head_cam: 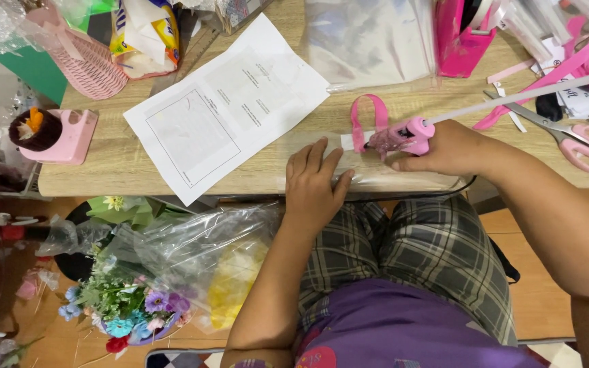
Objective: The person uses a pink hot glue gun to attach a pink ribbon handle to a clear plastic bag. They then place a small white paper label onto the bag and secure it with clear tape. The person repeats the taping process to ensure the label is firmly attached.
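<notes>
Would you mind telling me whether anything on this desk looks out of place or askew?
The white printed sheet lies skewed, one corner hanging over the table's front edge. Pink ribbon scraps are strewn around the scissors at far right. The left hand and right hand, holding a pink glue gun, look ordinary.

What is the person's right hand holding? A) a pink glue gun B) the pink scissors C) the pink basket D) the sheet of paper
A: the right hand grips a pink glue gun with a white stick at its back; the pink scissors lie apart on the table.
</notes>
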